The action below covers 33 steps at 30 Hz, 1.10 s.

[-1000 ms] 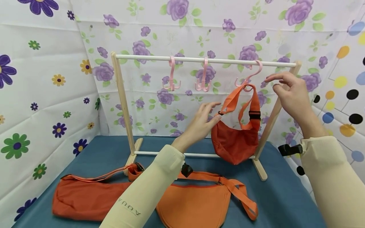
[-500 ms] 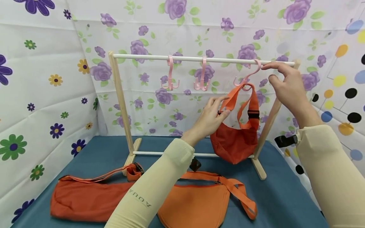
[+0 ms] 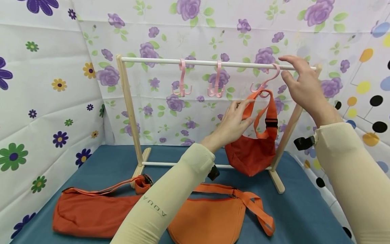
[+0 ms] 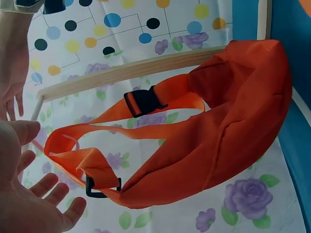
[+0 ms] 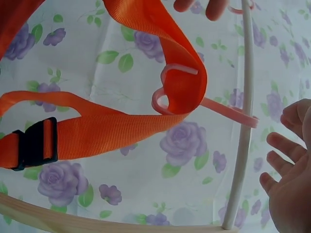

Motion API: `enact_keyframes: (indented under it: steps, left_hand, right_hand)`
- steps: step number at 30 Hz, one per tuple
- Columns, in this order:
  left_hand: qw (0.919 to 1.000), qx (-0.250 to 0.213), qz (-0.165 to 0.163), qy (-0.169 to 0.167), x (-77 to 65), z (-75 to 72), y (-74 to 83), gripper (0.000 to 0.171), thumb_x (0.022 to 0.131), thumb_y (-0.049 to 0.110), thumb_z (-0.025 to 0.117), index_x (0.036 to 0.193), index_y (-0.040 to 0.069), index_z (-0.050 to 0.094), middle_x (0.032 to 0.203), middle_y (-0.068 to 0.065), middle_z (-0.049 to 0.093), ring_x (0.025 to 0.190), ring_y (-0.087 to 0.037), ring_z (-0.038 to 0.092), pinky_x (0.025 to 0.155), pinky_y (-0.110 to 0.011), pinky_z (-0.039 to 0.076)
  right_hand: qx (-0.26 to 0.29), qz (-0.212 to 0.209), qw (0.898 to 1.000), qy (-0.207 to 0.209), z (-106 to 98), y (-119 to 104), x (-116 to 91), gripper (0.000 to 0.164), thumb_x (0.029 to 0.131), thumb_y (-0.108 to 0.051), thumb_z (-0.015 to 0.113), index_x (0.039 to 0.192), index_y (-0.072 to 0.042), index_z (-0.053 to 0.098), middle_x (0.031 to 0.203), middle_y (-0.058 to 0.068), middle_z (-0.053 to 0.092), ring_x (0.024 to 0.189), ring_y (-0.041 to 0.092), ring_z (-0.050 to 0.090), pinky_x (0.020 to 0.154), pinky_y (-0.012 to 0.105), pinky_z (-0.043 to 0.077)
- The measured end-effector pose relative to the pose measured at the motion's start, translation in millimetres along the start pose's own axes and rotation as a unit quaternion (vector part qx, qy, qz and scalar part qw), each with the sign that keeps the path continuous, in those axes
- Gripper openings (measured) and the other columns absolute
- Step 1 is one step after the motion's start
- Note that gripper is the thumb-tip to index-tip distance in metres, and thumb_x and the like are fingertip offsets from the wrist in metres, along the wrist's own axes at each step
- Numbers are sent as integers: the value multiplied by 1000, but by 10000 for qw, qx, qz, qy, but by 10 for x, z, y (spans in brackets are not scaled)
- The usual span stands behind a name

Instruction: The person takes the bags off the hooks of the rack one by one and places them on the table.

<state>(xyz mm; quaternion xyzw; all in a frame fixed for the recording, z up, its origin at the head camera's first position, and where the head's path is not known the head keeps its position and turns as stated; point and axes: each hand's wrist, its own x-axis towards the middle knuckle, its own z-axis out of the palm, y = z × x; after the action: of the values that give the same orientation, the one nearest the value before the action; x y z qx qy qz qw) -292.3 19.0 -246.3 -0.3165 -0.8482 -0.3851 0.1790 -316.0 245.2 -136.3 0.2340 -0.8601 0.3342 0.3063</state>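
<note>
A red-orange shoulder bag point(image 3: 251, 154) hangs by its orange strap point(image 5: 131, 133) from a pink hook point(image 3: 269, 79). That hook sits tilted on the white rail point(image 3: 152, 61), near its right end. My left hand point(image 3: 233, 123) is beside the left side of the strap, fingers spread; in the left wrist view its fingers point(image 4: 56, 194) look apart from the strap and its black buckle point(image 4: 102, 189). Up at the rail, right of the hook, my right hand point(image 3: 304, 84) has its fingers extended and holds nothing. The right wrist view shows a gap between these fingers point(image 5: 286, 145) and the rail.
Two more pink hooks point(image 3: 182, 81) hang on the rail to the left. The rack has wooden side posts point(image 3: 131, 112). In front, a red bag point(image 3: 91, 217) and an orange bag point(image 3: 210, 220) lie on the blue cloth point(image 3: 301, 206). Patterned cloth walls enclose the table.
My left hand has moved up and right to the strap. My right hand came left toward the hook, its fingers now more spread. The hanging bag has stayed nearly still.
</note>
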Motion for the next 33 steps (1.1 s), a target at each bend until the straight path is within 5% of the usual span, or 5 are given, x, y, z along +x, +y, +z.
enact_keyframes:
  steps: [18, 28, 33]
  left_hand:
    - [9985, 84, -543, -65, 265, 33, 49, 65, 109, 31, 56, 166, 22, 25, 160, -7, 31, 142, -22, 37, 116, -39, 35]
    - [9905, 1225, -580, -229, 402, 109, 42, 71, 110, 35, 54, 168, 24, 14, 158, -7, 34, 138, -20, 42, 113, -39, 39]
    - [9890, 1334, -568, -297, 450, 118, 55, 75, 110, 34, 54, 168, 21, 9, 158, -8, 33, 137, -21, 43, 111, -40, 41]
  right_hand:
    - [-437, 205, 9979, -421, 25, 19, 197, 50, 113, -35, 44, 159, -17, 44, 165, 11, 38, 153, 36, 30, 123, 61, 13]
    - [-490, 90, 9979, -420, 68, 50, 253, 49, 113, -31, 43, 158, -11, 45, 160, 17, 44, 150, 39, 35, 123, 60, 16]
    - [-580, 31, 9976, -379, 66, 57, 261, 48, 113, -29, 43, 157, -10, 47, 160, 15, 45, 148, 41, 37, 123, 61, 17]
